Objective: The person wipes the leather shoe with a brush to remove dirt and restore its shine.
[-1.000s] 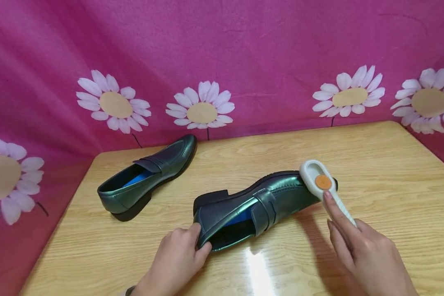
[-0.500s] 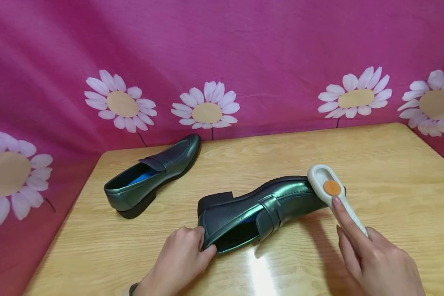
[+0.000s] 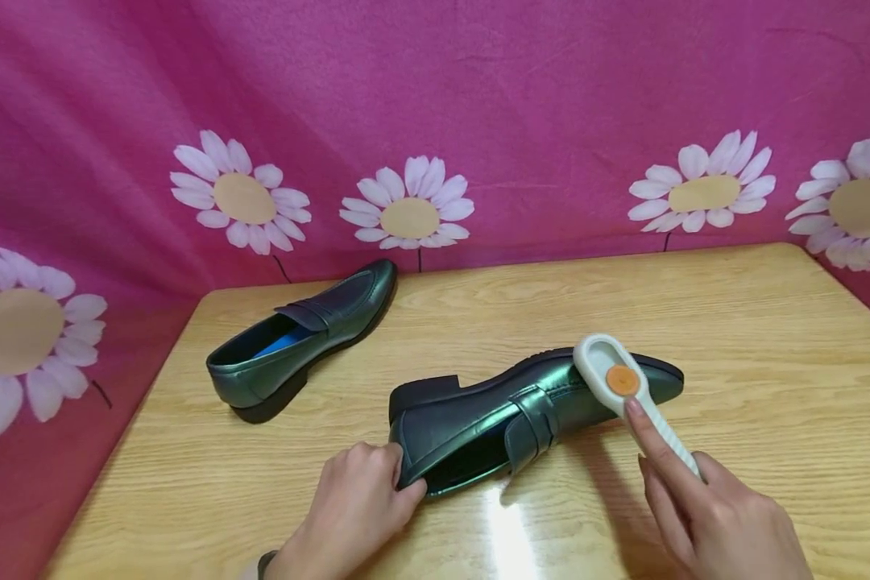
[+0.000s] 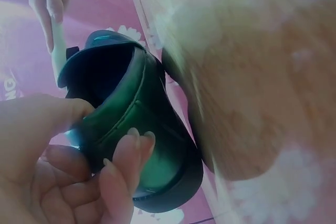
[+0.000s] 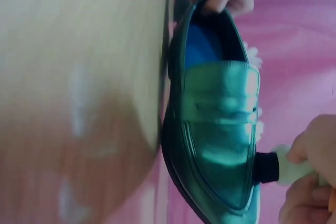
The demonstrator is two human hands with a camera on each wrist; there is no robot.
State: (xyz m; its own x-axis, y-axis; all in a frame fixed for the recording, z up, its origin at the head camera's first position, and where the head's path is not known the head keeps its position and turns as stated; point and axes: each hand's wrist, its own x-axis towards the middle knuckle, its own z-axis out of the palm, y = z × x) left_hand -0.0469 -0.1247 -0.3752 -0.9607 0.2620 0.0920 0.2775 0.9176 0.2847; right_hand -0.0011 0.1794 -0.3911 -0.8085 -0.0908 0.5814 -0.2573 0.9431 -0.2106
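Note:
A dark green metallic loafer (image 3: 478,435) is tilted on its side, its opening turned to the person. My left hand (image 3: 355,495) pinches its heel rim, the thumb inside the opening, as the left wrist view shows. A white-handled shoe brush (image 3: 594,354) with an orange button (image 3: 622,380) is held in my right hand (image 3: 725,511), the index fingertip near the button. In the right wrist view the brush's black head (image 5: 266,167) touches the side of the loafer's front part (image 5: 220,156). A blue insole (image 5: 202,45) shows inside the shoe.
A matching loafer (image 3: 319,322) stands upright at the back left of the wooden table (image 3: 754,322). Behind the table hangs a pink cloth (image 3: 522,97) printed with white daisies. Light glares off the tabletop near the front.
The brush in my right hand has moved left along the held loafer, from the toe back toward the instep, baring the toe tip. My left hand keeps its grip on the heel.

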